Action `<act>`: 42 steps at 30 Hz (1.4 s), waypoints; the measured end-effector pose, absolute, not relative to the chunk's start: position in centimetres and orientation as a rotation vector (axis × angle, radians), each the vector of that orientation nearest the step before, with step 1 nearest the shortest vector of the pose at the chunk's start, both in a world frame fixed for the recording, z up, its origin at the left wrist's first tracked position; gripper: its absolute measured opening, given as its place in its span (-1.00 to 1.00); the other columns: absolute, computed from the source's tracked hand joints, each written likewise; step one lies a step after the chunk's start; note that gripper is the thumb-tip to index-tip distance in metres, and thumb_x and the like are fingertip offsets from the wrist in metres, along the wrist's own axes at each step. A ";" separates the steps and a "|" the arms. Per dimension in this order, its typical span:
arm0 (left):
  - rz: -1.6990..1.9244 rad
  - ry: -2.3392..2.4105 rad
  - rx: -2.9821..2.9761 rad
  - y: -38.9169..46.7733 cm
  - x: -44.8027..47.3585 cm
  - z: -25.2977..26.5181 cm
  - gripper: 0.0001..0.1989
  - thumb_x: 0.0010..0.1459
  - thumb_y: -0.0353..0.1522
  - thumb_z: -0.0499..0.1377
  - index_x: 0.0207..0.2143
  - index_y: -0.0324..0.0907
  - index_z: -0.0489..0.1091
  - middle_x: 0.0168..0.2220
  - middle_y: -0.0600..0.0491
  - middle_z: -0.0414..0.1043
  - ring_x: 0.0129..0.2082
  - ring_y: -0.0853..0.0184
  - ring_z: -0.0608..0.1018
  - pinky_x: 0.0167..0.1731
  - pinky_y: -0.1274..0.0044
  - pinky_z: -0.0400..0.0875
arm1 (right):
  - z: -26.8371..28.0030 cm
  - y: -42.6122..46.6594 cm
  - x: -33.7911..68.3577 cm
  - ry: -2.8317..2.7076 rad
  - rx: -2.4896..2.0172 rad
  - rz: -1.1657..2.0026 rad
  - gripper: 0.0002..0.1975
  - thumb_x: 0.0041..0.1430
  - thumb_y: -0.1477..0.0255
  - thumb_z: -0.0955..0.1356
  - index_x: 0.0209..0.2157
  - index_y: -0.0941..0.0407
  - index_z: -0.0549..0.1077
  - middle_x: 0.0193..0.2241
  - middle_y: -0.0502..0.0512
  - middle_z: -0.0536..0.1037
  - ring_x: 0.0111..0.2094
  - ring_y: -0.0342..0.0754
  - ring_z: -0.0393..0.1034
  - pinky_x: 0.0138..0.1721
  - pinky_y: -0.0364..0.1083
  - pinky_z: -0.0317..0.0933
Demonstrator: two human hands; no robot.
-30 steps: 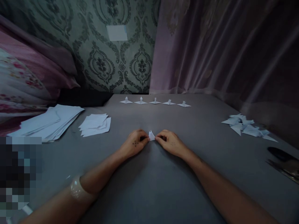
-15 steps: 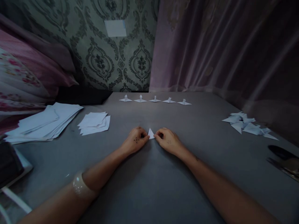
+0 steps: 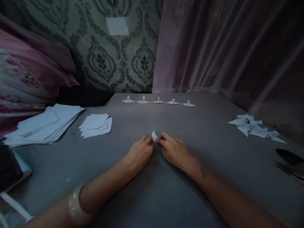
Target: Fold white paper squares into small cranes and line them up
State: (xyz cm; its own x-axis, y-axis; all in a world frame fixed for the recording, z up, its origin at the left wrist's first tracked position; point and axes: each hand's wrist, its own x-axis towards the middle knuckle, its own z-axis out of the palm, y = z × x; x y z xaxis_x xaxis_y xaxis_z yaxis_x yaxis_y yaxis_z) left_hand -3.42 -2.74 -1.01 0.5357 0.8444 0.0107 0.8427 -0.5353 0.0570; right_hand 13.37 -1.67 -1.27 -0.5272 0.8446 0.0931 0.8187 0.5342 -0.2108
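The folded paper (image 3: 154, 136) is at the middle of the counter (image 3: 154, 190), between the hands. The left hand (image 3: 141, 152) pinches its left side; the right hand (image 3: 174, 149) pinches its right side. Five figures (image 3: 158, 100) form a row beyond. Square sheets (image 3: 96, 125) lie left; a folded pile (image 3: 257, 129) lies right.

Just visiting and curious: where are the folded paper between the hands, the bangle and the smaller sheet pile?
Folded paper (image 3: 154, 136): head view, middle of its white face.
Bangle (image 3: 75, 205): head view, its outer surface.
Smaller sheet pile (image 3: 95, 121): head view, on its top sheet.
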 end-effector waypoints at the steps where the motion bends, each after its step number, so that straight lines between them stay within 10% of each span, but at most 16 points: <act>1: 0.062 1.496 2.707 -2.9 -3.4 -0.9 -0.76 0.15 -0.53 -0.01 -0.21 -0.30 0.42 -0.24 -0.12 0.42 -0.17 0.17 0.43 -0.25 0.43 0.41 | -1.3 -1.7 13.5 -2.578 -1.409 0.220 -0.68 0.21 0.55 0.18 -0.12 0.06 0.48 -0.15 0.12 0.43 -0.24 -0.05 0.37 -0.32 -0.10 0.13; 11: 0.886 1.620 1.867 -0.6 -4.9 -2.4 -0.85 0.08 -0.43 0.03 -0.33 -0.21 0.38 -0.50 0.10 0.42 -0.49 0.39 0.45 -0.45 0.57 0.29 | -3.3 1.0 13.8 -2.004 -1.357 0.620 -0.72 -0.04 0.60 0.24 -0.31 0.10 0.49 -0.37 0.01 0.51 -0.42 -0.15 0.35 -0.34 -0.16 0.20; 42: 0.907 1.356 2.011 -0.3 -5.3 -3.1 -0.86 -0.05 -0.40 0.16 -0.36 -0.18 0.29 -0.46 0.14 0.29 -0.47 0.42 0.36 -0.46 0.58 0.25 | -2.3 -0.7 13.9 -2.377 -1.269 0.374 -0.84 0.10 0.44 0.30 -0.36 0.03 0.55 -0.40 -0.03 0.47 -0.43 -0.17 0.32 -0.41 -0.16 0.05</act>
